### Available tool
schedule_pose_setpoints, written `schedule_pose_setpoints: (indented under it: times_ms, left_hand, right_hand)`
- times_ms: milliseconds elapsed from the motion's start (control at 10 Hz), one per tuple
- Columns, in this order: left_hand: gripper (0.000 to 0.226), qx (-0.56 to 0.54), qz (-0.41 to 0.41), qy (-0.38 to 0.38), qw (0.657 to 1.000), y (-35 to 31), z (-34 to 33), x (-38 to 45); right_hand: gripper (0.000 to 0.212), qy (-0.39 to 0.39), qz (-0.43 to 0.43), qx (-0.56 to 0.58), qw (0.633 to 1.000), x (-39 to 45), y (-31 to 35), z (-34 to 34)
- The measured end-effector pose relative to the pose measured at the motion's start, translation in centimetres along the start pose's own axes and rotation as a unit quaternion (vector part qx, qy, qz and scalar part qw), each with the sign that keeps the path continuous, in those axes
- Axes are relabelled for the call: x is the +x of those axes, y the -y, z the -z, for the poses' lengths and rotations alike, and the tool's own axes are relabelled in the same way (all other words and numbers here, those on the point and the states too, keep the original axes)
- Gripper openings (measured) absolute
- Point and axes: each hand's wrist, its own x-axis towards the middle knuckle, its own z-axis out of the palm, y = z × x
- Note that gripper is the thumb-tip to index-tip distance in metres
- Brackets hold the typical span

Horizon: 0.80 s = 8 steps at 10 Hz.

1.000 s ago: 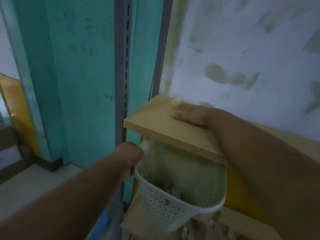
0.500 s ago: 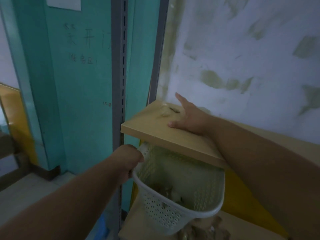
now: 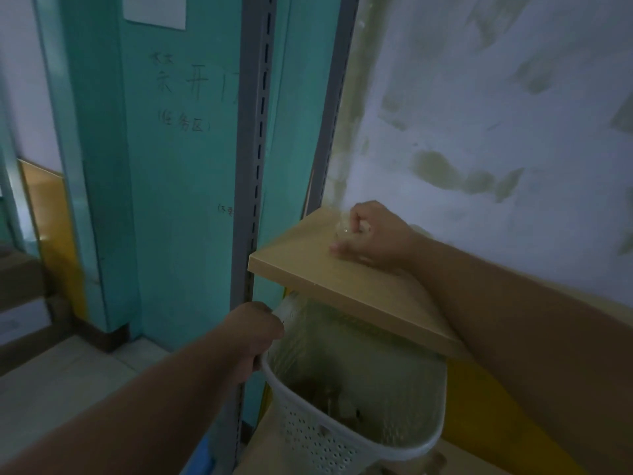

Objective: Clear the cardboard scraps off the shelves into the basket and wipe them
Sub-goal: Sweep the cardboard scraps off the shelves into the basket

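Observation:
A tan wooden shelf (image 3: 308, 265) juts out from the wall at mid-frame. My right hand (image 3: 380, 234) rests on its back corner with fingers curled round a small pale crumpled scrap (image 3: 344, 231). Just under the shelf's front edge hangs a white perforated basket (image 3: 325, 437), tilted, with several brownish scraps (image 3: 329, 395) lying in its bottom. My left hand (image 3: 253, 334) grips the basket's rim on the left side.
A grey slotted upright (image 3: 255, 166) stands left of the shelf, against a teal door (image 3: 178, 166) with handwriting. A patchy white wall (image 3: 496, 114) runs behind the shelf. A lower shelf board (image 3: 472, 457) sits beneath the basket. Tiled floor (image 3: 51, 389) lies at lower left.
My right hand reached with straight fingers toward the shelf's back corner, then curled round the pale scrap there. The basket stays under the shelf edge in my left hand.

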Motion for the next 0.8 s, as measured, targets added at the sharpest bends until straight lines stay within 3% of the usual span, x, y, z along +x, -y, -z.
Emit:
schedule_pose_setpoints:
  times_ms: [100,200,300,500,600,700,800]
  left_hand:
    - [0.008,-0.003,0.004,-0.010,1.000,0.3,0.2,0.3]
    - [0.010,-0.007,0.012,-0.023,1.000,0.3,0.2,0.7]
    - [0.009,0.002,0.012,-0.037,0.999,0.1,0.0,1.0]
    - [0.013,-0.004,0.023,-0.016,1.000,-0.4,-0.1,0.8]
    - [0.013,-0.003,0.004,-0.005,1.000,-0.7,0.0,-0.2]
    - [0.034,0.001,-0.007,0.015,1.000,-0.7,0.2,-1.1]
    - [0.040,-0.016,-0.010,0.029,0.999,-0.6,0.4,-3.0]
  right_hand:
    - [0.080,-0.005,-0.043,-0.012,0.999,2.5,-0.2,0.1]
    - [0.115,0.141,-0.064,0.000,0.988,4.0,-0.9,-0.7]
    - [0.093,0.209,-0.066,-0.018,0.976,3.8,-2.0,-1.9]
    - [0.017,0.183,-0.070,-0.017,0.981,-1.2,-0.5,0.3]
    - [0.023,0.166,-0.069,-0.012,0.984,-4.3,0.7,1.1]
    - [0.027,0.141,-0.084,-0.002,0.986,-7.5,2.5,1.8]
    - [0.028,0.121,-0.075,0.011,0.990,-10.7,5.1,2.1]
